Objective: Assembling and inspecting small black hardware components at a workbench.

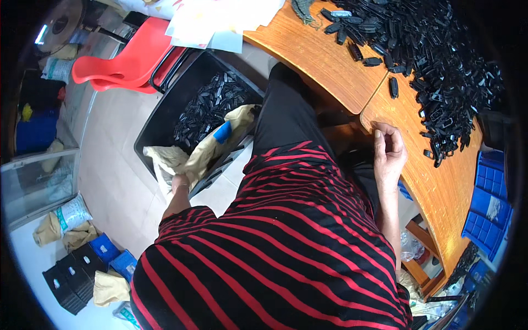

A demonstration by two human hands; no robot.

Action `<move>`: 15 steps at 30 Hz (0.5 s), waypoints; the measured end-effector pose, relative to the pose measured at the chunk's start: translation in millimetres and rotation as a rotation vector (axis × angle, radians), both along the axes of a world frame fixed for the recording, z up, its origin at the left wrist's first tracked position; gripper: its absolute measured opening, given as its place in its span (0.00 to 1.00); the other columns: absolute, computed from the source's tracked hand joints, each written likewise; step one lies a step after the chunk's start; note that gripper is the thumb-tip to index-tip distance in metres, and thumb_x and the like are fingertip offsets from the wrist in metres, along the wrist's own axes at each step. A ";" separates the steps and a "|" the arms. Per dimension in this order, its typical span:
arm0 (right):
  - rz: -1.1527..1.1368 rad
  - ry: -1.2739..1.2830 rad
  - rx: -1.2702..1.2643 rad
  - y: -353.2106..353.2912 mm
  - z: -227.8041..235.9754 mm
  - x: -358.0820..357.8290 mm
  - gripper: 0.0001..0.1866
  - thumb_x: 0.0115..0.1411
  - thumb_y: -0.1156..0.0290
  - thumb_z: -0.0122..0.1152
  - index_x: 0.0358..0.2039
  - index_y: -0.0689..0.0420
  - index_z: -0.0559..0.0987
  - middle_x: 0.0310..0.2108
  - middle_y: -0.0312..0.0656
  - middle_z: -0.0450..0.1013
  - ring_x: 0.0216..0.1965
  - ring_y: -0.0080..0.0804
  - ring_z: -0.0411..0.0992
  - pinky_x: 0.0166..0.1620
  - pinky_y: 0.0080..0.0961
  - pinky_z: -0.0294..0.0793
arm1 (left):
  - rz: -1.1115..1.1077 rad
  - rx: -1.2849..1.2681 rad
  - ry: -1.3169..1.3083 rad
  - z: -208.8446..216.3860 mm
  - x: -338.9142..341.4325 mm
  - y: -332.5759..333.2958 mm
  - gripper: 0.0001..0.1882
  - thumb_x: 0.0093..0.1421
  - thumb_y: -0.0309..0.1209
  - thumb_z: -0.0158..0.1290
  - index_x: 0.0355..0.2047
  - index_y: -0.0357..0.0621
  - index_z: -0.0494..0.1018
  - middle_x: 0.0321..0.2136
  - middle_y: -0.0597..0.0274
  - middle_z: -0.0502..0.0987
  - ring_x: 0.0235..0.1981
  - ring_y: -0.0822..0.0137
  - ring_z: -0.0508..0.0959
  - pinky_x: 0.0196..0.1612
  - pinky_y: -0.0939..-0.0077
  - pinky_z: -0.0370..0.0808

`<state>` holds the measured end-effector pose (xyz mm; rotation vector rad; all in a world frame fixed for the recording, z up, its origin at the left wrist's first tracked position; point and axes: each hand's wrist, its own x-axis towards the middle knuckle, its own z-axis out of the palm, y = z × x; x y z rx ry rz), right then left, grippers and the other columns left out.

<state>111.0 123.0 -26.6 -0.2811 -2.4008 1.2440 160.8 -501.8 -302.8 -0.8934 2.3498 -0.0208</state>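
Note:
At the near-left corner of a black crate (151,126), my left hand (179,182) grips the edge of a beige sack (242,116); most of its fingers are hidden. The sack lies along the crate's near side, with a blue patch on it. Many small black plastic casings (212,104) fill the crate's bottom. My right hand (389,147) is by the edge of the wooden table (341,82), its fingers curled toward the thumb. I cannot make out anything between them. A large heap of black casings (440,66) covers the table's far part.
A red chair (129,60) stands beyond the crate at left. White papers (220,22) lie at the table's far left. Blue plastic trays (489,192) are at the right. Black bins (74,278) and a beige bag (110,287) sit on the floor at lower left.

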 end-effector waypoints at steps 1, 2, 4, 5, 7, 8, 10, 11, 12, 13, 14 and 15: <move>0.003 -0.006 0.006 -0.6 1.3 0.5 0.03 0.62 0.81 0.57 0.36 0.62 0.78 0.30 0.35 0.72 0.31 0.21 0.68 0.39 0.18 0.70 | 0.054 0.038 0.155 7.2 -9.0 5.2 0.26 0.66 0.49 0.41 0.50 0.43 0.75 0.49 0.43 0.76 0.51 0.47 0.76 0.52 0.54 0.72; 0.005 -0.002 0.012 0.2 0.4 1.1 0.03 0.62 0.81 0.57 0.36 0.62 0.78 0.30 0.35 0.72 0.31 0.21 0.68 0.39 0.18 0.70 | 0.101 0.082 0.311 21.9 -25.9 18.0 0.27 0.65 0.51 0.44 0.51 0.42 0.74 0.46 0.41 0.76 0.51 0.44 0.75 0.52 0.53 0.71; 0.010 -0.065 -0.004 3.6 -1.2 2.2 0.05 0.64 0.78 0.57 0.38 0.62 0.79 0.34 0.35 0.76 0.37 0.18 0.71 0.44 0.18 0.71 | 0.027 0.041 0.333 65.4 -55.9 35.1 0.25 0.64 0.52 0.44 0.47 0.46 0.76 0.45 0.43 0.78 0.49 0.44 0.76 0.52 0.53 0.72; 0.024 -0.062 -0.015 3.3 -1.8 2.2 0.05 0.64 0.78 0.57 0.38 0.62 0.79 0.34 0.35 0.76 0.37 0.18 0.71 0.44 0.18 0.71 | -0.037 -0.004 0.257 84.3 -64.7 33.2 0.24 0.64 0.52 0.44 0.46 0.48 0.77 0.44 0.45 0.78 0.49 0.45 0.77 0.51 0.54 0.72; 0.031 -0.069 -0.001 4.2 -0.4 1.7 0.05 0.64 0.78 0.57 0.38 0.62 0.79 0.34 0.36 0.76 0.37 0.19 0.71 0.43 0.18 0.71 | -0.132 -0.051 0.143 118.9 -78.6 32.6 0.23 0.64 0.53 0.44 0.47 0.52 0.76 0.44 0.47 0.79 0.49 0.48 0.78 0.51 0.55 0.73; 0.035 -0.064 -0.008 3.6 1.2 1.9 0.05 0.64 0.78 0.57 0.38 0.62 0.79 0.34 0.36 0.76 0.37 0.19 0.71 0.43 0.18 0.71 | -0.207 -0.057 0.163 125.3 -76.6 23.2 0.23 0.64 0.53 0.44 0.47 0.53 0.77 0.45 0.49 0.79 0.49 0.49 0.77 0.52 0.55 0.73; 0.057 -0.042 0.033 2.0 4.9 2.0 0.05 0.64 0.78 0.56 0.38 0.63 0.79 0.34 0.37 0.77 0.37 0.20 0.72 0.44 0.19 0.71 | -0.195 -0.088 0.126 142.7 -71.3 7.0 0.23 0.63 0.53 0.44 0.47 0.54 0.77 0.47 0.49 0.78 0.50 0.49 0.77 0.53 0.56 0.72; 0.059 -0.039 0.029 3.5 4.9 2.6 0.05 0.64 0.78 0.56 0.38 0.63 0.79 0.34 0.37 0.77 0.37 0.20 0.72 0.44 0.19 0.71 | -0.208 -0.117 0.115 154.2 -71.8 2.4 0.23 0.63 0.53 0.44 0.47 0.54 0.77 0.46 0.49 0.78 0.50 0.50 0.77 0.53 0.56 0.72; 0.059 -0.044 0.031 5.0 6.6 3.2 0.05 0.64 0.78 0.56 0.38 0.63 0.79 0.35 0.38 0.77 0.38 0.21 0.73 0.44 0.19 0.71 | -0.196 -0.126 0.126 163.0 -72.6 -6.6 0.23 0.63 0.53 0.45 0.47 0.53 0.77 0.46 0.49 0.79 0.49 0.50 0.77 0.53 0.56 0.73; 0.060 -0.048 0.031 5.6 4.5 2.9 0.05 0.64 0.78 0.56 0.39 0.63 0.79 0.36 0.39 0.78 0.38 0.22 0.74 0.45 0.20 0.72 | -0.218 -0.149 0.110 175.0 -76.9 -10.3 0.23 0.63 0.52 0.45 0.46 0.53 0.78 0.46 0.50 0.79 0.49 0.50 0.77 0.52 0.56 0.73; 0.066 -0.047 0.024 5.8 3.2 1.8 0.05 0.64 0.78 0.56 0.39 0.63 0.79 0.36 0.39 0.78 0.38 0.22 0.74 0.45 0.20 0.72 | -0.239 -0.172 0.094 187.5 -82.6 -13.5 0.23 0.63 0.52 0.45 0.46 0.52 0.78 0.46 0.50 0.79 0.49 0.50 0.77 0.52 0.56 0.73; 0.067 -0.043 0.013 5.4 3.8 0.8 0.05 0.64 0.78 0.56 0.38 0.63 0.79 0.36 0.39 0.78 0.39 0.23 0.74 0.46 0.20 0.72 | -0.248 -0.183 0.105 196.6 -84.7 -23.3 0.22 0.63 0.52 0.45 0.45 0.52 0.78 0.45 0.50 0.79 0.49 0.50 0.77 0.52 0.56 0.73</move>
